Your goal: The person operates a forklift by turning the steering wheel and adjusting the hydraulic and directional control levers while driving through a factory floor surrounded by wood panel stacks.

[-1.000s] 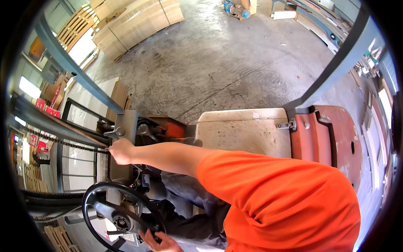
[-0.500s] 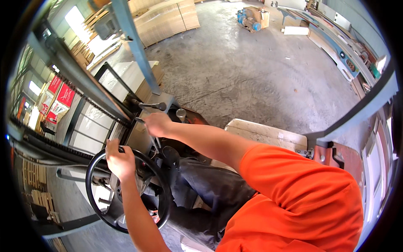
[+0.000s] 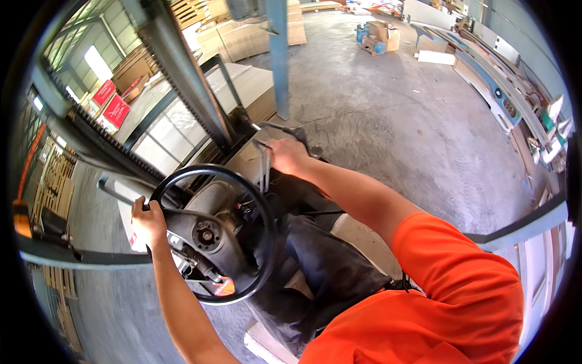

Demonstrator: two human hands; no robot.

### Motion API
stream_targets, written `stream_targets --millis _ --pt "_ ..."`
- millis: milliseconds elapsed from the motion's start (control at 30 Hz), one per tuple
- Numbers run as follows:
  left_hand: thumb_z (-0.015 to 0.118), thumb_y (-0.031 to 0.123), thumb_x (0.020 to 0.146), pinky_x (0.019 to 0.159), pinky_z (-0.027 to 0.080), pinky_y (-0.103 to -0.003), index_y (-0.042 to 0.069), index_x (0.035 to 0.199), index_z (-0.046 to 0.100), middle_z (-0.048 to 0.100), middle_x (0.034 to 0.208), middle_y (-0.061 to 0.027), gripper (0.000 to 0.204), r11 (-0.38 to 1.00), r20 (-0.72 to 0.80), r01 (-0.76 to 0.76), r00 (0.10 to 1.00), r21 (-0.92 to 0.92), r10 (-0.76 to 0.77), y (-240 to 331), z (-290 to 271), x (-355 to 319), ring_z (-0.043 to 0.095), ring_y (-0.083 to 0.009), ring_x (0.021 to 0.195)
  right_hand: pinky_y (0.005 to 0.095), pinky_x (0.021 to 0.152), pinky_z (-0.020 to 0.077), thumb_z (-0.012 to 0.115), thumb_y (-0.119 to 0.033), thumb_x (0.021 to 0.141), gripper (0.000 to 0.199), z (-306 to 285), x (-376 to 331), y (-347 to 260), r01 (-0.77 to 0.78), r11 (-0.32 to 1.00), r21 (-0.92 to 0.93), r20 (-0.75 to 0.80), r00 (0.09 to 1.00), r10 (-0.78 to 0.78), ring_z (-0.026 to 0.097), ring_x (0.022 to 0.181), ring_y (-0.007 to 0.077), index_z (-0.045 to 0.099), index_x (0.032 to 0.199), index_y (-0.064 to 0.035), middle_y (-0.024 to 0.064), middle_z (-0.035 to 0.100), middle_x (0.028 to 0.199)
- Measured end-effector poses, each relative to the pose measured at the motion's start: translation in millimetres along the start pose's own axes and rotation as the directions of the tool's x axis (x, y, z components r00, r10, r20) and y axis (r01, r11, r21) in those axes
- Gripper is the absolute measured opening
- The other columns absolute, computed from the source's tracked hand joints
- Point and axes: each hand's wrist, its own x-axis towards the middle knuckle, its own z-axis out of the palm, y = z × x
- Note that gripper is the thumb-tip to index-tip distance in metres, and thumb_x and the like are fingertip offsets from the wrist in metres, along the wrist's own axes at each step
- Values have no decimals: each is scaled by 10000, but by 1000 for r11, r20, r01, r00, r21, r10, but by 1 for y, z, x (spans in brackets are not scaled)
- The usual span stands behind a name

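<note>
I sit at the controls of a forklift. My left hand (image 3: 149,224) is closed round the left side of the black steering wheel (image 3: 272,233), its fingers over the rim. My right arm reaches forward, and my right hand (image 3: 287,155) is closed at the top of the thin metal control levers (image 3: 265,173); its fingers are partly hidden. Below the wheel's rim the round hub (image 3: 207,235) and the steering column show. Ahead of the levers rises the dark mast (image 3: 182,73) with its chain.
Beyond the mast lies a stack of pale boards (image 3: 248,82). A blue post (image 3: 279,67) stands at the front. Farther off are a blue motor unit (image 3: 371,39), a long workbench (image 3: 485,79), red-and-white boxes (image 3: 115,110) and wooden pallets (image 3: 53,182) on the left. Concrete floor (image 3: 388,127) stretches to the right.
The view has shifted, so the wheel and mast appear farther right. My left hand has gone from the wheel's top to its left side. My right hand remains at the levers.
</note>
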Motion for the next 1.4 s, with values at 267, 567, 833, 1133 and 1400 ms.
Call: stream_targets --millis 267,567,833,1133,1400 --pt "547 50 753 825 521 -416 -41 964 676 676 974 -216 264 978 59 23 998 -209 -11 -115 -113 -83 658 -375 913 496 808 503 502 -312 909 278 13 -80 -69 -88 996 -34 -160 984 81 645 898 398 644 950 -77 207 677 899" --pt "555 -12 726 936 488 -436 -70 903 652 671 1028 -219 210 867 122 -148 965 -476 232 -197 -179 -167 637 -384 1043 494 829 489 565 -223 865 294 50 -140 -162 -194 980 -43 -294 940 173 633 930 403 644 1100 -64 231 671 932" --pt "562 -37 693 830 532 -419 -49 840 657 672 911 -204 176 828 132 -149 957 -541 258 -293 -205 -138 661 -381 973 437 842 493 612 -270 840 465 82 -269 -219 -270 917 292 -305 883 357 637 937 391 560 1262 -84 188 688 956" --pt "581 -29 691 769 549 -408 -35 826 663 670 880 -202 159 748 104 -176 944 -640 311 -363 -229 -132 678 -373 921 401 781 521 651 -264 816 322 157 -514 -263 -573 819 -25 -234 800 553 669 837 330 660 1062 -55 138 703 862" --pt "617 -4 680 754 558 -395 -13 816 669 681 891 -183 145 710 69 -175 951 -682 300 -412 -232 -115 685 -340 895 422 727 525 664 -270 791 215 200 -501 -315 -745 667 13 -395 609 688 676 776 330 707 844 -66 153 697 800"
